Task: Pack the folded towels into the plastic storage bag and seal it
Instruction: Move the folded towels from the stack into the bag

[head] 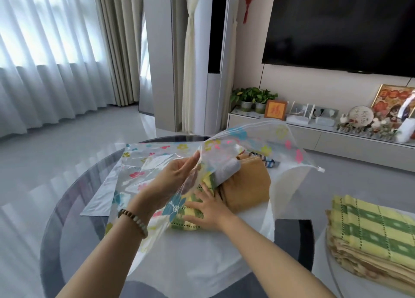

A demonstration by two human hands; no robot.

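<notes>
- Towels already lie inside the plastic storage bag (258, 138), which is spread on the round glass desk (67, 196) with its mouth turned toward the person.
- Left grip (170, 181) pinches the upper clear sheet of the bag and holds it lifted; the fingers are nearly straight, and the thumb shows only dimly through the film.
- Right grip (207, 210) is spread flat, palm down, and presses on the yellow-green towel (186, 222), just below and right of the left grip.
- This yellow-green towel is partly under the lifted sheet and rests on the white lower sheet of the bag.
- Just beyond the fingertips of the right grip lies a grey towel (225, 169), and touching it on the right is a tan towel (249, 187); both are under the raised sheet.
- Behind the tan towel a small blue and white piece shows; I cannot tell what it is.
- White slider (320, 169) sits at the far right corner of the bag, well apart from both grips.
- Far to the right of the right grip, outside the bag, a stack of folded towels (370, 225) waits, yellow-green on top and tan below.
- A bead bracelet (132, 221) is on the wrist under the left grip.
</notes>
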